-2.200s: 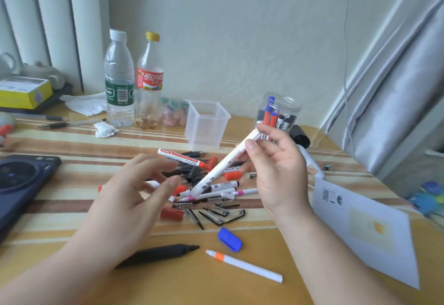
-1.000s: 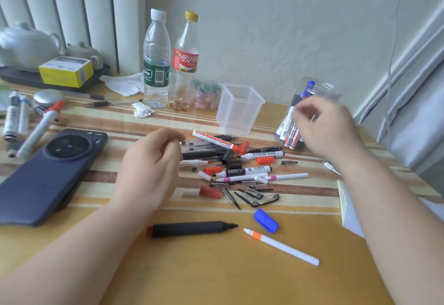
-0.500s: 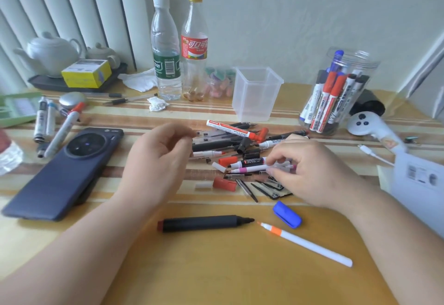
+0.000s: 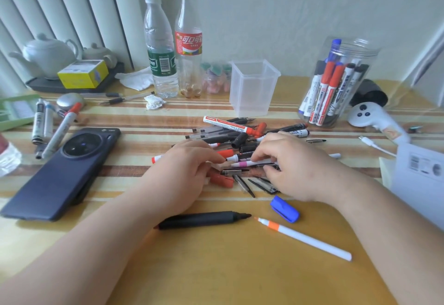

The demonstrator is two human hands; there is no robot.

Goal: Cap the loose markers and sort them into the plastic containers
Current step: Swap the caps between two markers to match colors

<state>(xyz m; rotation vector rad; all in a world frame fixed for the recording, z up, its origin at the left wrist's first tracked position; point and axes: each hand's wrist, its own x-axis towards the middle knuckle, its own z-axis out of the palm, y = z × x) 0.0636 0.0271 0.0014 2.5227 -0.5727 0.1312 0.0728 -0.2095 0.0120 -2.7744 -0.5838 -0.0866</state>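
Head view: on the table (image 4: pixel 216 268), the right hand (image 4: pixel 293 167) pinches a pink-banded white marker (image 4: pixel 252 163) in its grip, low in the marker pile (image 4: pixel 216 134). The left hand (image 4: pixel 182 175) curls just beside that marker's tip; whether its grip holds anything, I cannot tell. The marker jar (image 4: pixel 336 83) and the square plastic cup (image 4: pixel 252 88) stand behind the pile.

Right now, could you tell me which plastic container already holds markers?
The round clear jar on the right, packed with upright capped markers; the square tub left of it holds none.
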